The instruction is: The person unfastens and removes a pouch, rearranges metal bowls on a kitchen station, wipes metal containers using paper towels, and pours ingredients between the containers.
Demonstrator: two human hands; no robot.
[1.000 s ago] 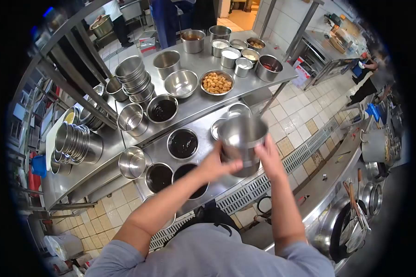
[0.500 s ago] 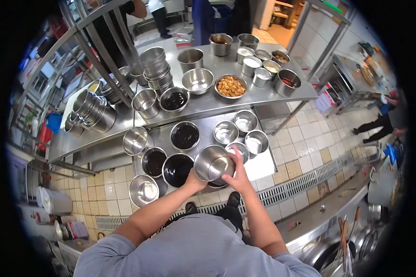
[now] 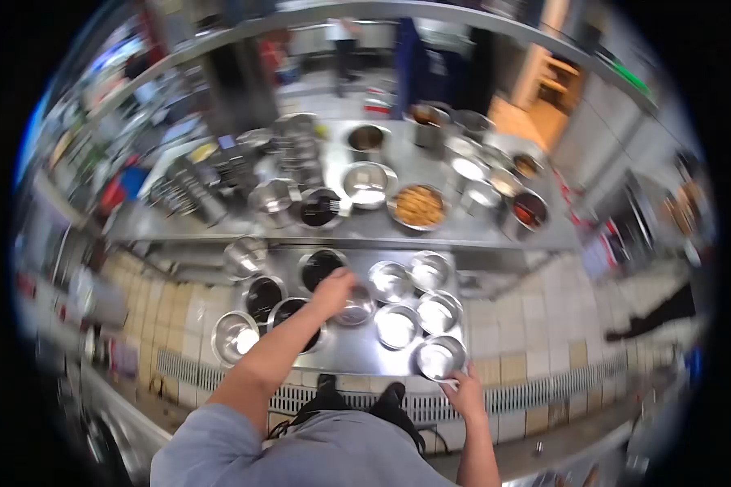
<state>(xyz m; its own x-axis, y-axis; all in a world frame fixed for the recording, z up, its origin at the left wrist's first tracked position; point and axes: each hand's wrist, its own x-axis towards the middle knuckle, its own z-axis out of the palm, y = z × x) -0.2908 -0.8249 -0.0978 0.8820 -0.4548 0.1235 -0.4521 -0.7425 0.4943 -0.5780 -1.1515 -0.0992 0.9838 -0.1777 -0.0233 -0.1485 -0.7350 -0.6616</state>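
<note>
My left hand is closed at the near-left rim of a steel pot in the middle of the low steel table. My right hand grips the edge of another steel pot at the table's front right corner. Behind that one are several shiny pots, among them a steel pot. Left of my left hand are pots of dark liquid, one of them a dark-filled pot. A steel bowl lies at the front left. Motion blurs some fingers.
A higher steel counter runs behind, bearing a bowl of golden-brown chunks, a pot of red liquid and stacked metal pots. A floor grate lies near my feet. A person stands far back.
My hands have moved apart from the pot they both held. My right hand has gone right, to a pot at the front corner; my left is at a middle pot. The view has shifted.
</note>
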